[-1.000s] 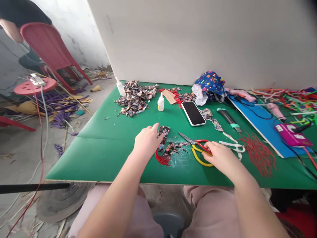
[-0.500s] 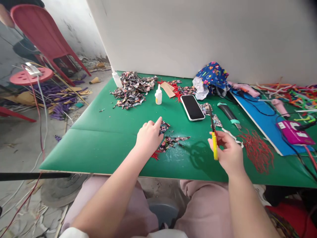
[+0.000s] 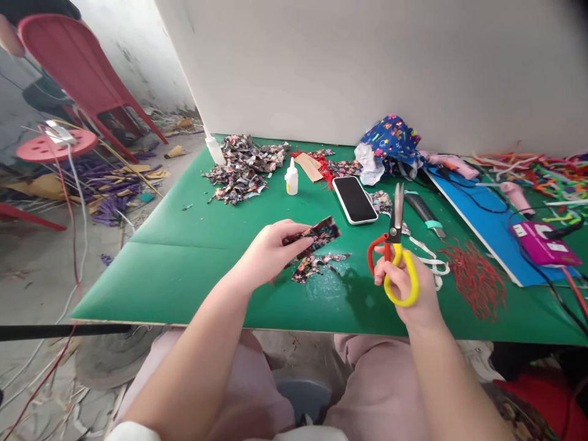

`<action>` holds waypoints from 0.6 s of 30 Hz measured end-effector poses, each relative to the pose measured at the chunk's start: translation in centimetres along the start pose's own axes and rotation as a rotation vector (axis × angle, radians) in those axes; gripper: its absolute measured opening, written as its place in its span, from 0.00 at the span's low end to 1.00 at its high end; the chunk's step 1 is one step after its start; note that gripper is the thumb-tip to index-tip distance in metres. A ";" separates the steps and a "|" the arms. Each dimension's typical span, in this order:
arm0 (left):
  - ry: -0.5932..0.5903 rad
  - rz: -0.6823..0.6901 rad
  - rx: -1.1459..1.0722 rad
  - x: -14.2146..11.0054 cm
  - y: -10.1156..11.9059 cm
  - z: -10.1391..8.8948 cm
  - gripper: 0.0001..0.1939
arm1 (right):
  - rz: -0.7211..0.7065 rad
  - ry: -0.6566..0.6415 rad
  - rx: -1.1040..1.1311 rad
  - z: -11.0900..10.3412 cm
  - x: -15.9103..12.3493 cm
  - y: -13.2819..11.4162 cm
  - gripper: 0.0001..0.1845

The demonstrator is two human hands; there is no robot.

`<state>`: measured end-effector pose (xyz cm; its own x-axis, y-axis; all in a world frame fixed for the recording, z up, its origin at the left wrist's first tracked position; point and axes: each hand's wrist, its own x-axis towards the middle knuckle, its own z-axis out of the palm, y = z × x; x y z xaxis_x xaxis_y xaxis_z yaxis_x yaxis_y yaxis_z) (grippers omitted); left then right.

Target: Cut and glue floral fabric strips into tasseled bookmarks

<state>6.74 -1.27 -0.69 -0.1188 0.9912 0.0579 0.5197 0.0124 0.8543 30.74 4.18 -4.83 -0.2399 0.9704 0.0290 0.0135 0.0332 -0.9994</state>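
Between thumb and fingers, my left hand (image 3: 271,251) pinches a strip of dark floral fabric (image 3: 325,234), lifted just over the table. Below it lie floral fabric scraps (image 3: 309,267) on the green tabletop (image 3: 193,269). My right hand (image 3: 416,285) is closed on a pair of scissors (image 3: 395,236) with one red and one yellow handle. Their blades point up and away from me and look nearly together. A phone (image 3: 354,199) lies beyond, between the two hands, and a small white bottle (image 3: 291,177) stands to its left.
A heap of fabric scraps (image 3: 243,165) lies at the back left beside another bottle (image 3: 214,149). To the right are a utility knife (image 3: 423,213), red threads (image 3: 478,278), a blue board (image 3: 478,226) and a magenta power block (image 3: 544,243) with cables. A person sits near a red chair (image 3: 68,67).
My left hand has gone from touching the fabric on the table to holding a strip up. In my right hand the scissors have turned, showing both handles.
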 end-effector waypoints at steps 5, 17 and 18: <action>0.269 -0.069 -0.825 -1.2 2.1 1.1 0.08 | -0.058 -0.155 -0.002 1.4 -1.3 0.1 0.21; 0.577 0.106 -0.782 -2.3 1.2 3.9 0.08 | -0.662 -0.120 -0.911 2.6 -2.4 -0.1 0.18; 0.592 0.109 -0.764 -2.3 1.2 4.0 0.08 | -0.688 -0.117 -0.943 2.6 -2.3 -0.1 0.18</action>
<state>10.98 -3.05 -1.87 -0.6171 0.7529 0.2286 -0.1115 -0.3712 0.9218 28.81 1.30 -4.83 -0.5639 0.6528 0.5058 0.5485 0.7539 -0.3616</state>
